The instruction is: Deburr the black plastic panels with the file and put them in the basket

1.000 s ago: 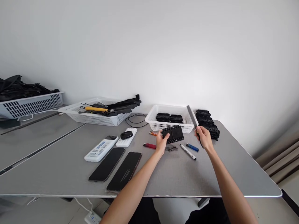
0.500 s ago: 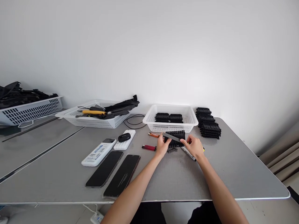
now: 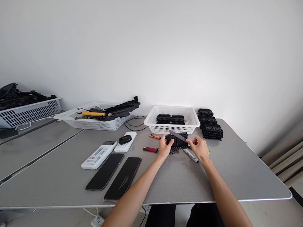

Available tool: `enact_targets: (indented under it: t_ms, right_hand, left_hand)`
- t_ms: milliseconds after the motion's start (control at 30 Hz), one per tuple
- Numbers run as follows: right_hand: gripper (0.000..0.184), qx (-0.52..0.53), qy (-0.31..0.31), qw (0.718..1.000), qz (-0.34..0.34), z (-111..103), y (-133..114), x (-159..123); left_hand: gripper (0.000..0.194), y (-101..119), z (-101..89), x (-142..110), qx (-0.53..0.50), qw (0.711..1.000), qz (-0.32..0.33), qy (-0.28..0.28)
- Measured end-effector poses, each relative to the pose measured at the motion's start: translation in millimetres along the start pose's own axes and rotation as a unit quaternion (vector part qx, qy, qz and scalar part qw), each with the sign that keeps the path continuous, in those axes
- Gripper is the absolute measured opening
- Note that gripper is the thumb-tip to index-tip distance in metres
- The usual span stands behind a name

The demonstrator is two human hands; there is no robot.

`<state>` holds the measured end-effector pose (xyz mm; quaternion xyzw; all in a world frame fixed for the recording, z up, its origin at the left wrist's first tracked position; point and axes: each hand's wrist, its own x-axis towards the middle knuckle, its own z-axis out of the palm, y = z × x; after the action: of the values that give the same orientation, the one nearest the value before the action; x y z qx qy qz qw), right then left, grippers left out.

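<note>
My left hand (image 3: 165,147) is closed on the left end of a black plastic part (image 3: 177,143) with toothed edges, thumb on top, holding it over the table. In my right hand (image 3: 199,147) is a flat metal file (image 3: 178,135), which slants across the top of the part with its tip toward the upper left. The palm hides most of the file's handle; a bit of yellow shows beside it. Below the part lie small dark scraps (image 3: 174,152) and a white marker (image 3: 190,155). A red lighter (image 3: 150,149) and an orange lighter (image 3: 155,136) lie left of my left hand.
Behind my hands, a white basket (image 3: 171,128) holds more black parts; stacks of them (image 3: 211,127) stand to its right. Two phones (image 3: 104,171), power banks (image 3: 99,154) and a black case (image 3: 125,139) lie at left. Further baskets (image 3: 104,125) hold black pieces and a yellow-handled tool (image 3: 93,114).
My right hand has shifted slightly right with the file, which now slants more steeply across the part. My left hand keeps its hold. The whole view has moved slightly.
</note>
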<state>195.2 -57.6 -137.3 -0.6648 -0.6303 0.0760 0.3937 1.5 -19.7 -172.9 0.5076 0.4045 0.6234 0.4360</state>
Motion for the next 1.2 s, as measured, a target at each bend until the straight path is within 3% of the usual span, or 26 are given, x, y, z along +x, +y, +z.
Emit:
enact_targets:
  t_ms: [133,367,600,800,1000,1200]
  right_hand:
    - [0.053,-0.014,-0.026,0.999,-0.024,7,-7,-4]
    - [0.055,-0.008,0.013,1.0,0.012,-5,10,3]
    - [0.053,-0.026,-0.037,0.999,-0.019,7,-4,-4]
    - [0.056,-0.027,0.013,0.999,0.026,-6,17,6]
    - [0.055,-0.01,-0.018,1.0,0.01,1,12,4]
    - [0.057,0.002,0.032,0.998,0.045,-8,22,8]
  left_hand:
    - [0.032,1,0.7,-1,0.017,1.0,0.017,-0.004]
    - [0.036,-1,-1.8,1,0.015,1.0,-0.004,0.007]
    - [0.032,-2,-1.0,0,0.028,0.999,0.023,0.003]
    - [0.036,-7,-5.5,3,0.02,1.0,-0.001,0.005]
    - [0.035,-6,-6.1,4,0.022,1.0,0.002,0.0]
    - [0.039,0,-8.8,4,0.014,1.0,-0.011,0.015]
